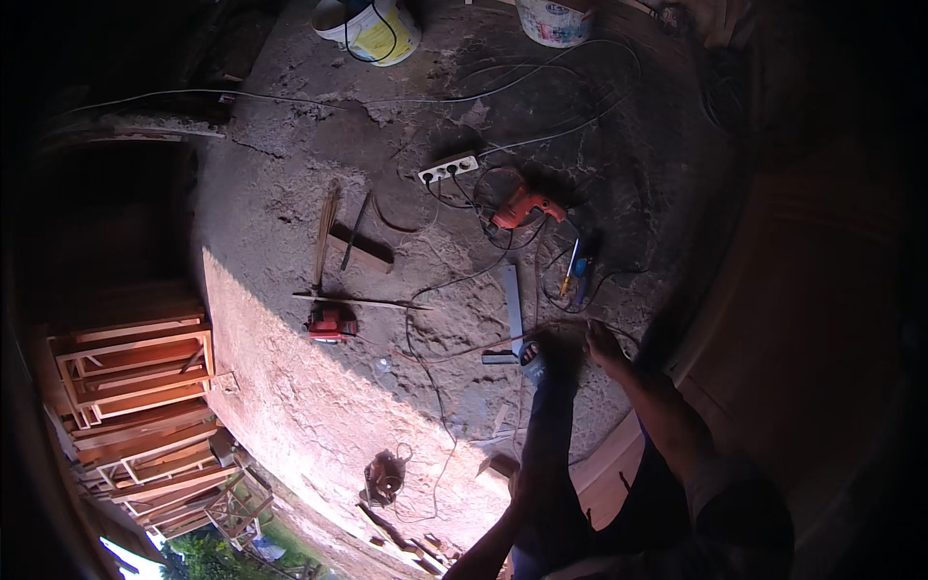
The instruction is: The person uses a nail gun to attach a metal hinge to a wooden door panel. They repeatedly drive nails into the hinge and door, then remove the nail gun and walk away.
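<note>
My right hand [603, 348] is low over the rough floor, just right of my sandalled foot [531, 356]. Its fingers look closed, but whatever is in them is too dark to make out. A thin cord [474, 351] runs across the floor close to that hand. My left hand [518, 485] is by my left leg, its fingers hidden in shadow. Beside the foot lies a metal try square [513, 298]. Farther off are a screwdriver with a yellow part [568, 275], a blue-and-black tool [584, 265] and a red corded drill [527, 206].
A white power strip [449, 169] with plugs sits beyond the drill, its cables looping over the floor. To the left are a red power tool [332, 325] and a wood block [362, 253]. Two buckets [382, 37] [554, 23] stand far off; wooden frames [135, 372] are stacked at left.
</note>
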### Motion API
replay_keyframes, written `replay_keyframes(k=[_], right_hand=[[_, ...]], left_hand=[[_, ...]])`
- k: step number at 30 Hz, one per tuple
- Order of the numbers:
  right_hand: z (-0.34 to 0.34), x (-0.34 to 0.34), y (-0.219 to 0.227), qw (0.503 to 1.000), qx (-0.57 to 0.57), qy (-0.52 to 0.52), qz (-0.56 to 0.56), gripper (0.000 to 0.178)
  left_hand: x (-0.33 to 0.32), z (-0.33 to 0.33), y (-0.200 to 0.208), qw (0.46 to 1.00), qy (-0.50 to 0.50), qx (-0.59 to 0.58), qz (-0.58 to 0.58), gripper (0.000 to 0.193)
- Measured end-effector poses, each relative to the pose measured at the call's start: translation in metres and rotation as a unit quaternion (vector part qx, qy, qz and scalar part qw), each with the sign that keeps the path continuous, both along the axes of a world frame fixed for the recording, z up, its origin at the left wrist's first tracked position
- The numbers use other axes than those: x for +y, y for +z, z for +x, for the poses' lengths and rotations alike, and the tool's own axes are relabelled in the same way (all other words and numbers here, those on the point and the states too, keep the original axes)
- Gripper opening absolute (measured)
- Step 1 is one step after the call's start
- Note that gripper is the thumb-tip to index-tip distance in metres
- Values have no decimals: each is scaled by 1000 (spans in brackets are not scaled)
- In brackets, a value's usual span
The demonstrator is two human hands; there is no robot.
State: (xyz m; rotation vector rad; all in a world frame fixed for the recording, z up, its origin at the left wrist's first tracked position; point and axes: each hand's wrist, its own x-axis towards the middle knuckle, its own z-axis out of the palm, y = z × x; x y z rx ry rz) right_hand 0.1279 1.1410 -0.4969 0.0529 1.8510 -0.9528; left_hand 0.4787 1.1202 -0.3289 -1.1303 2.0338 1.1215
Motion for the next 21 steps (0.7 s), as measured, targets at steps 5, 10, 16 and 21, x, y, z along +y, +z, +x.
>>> replay_keyframes(k=[5, 10, 16, 21], right_hand=[[17, 48, 219, 975, 9, 220, 40, 42], [35, 28, 318, 1000, -9, 1, -19, 32], [80, -132, 391, 957, -267, -55, -101, 22], [133, -232, 421, 828, -473, -82, -288, 31]], left_hand=[[-5, -25, -33, 969, 130, 206, -40, 21], [-102, -83, 55, 621, 579, 309, 429, 52], [-188, -127, 217, 512, 623, 509, 300, 52], [-230, -127, 301, 681, 554, 479, -4, 51]])
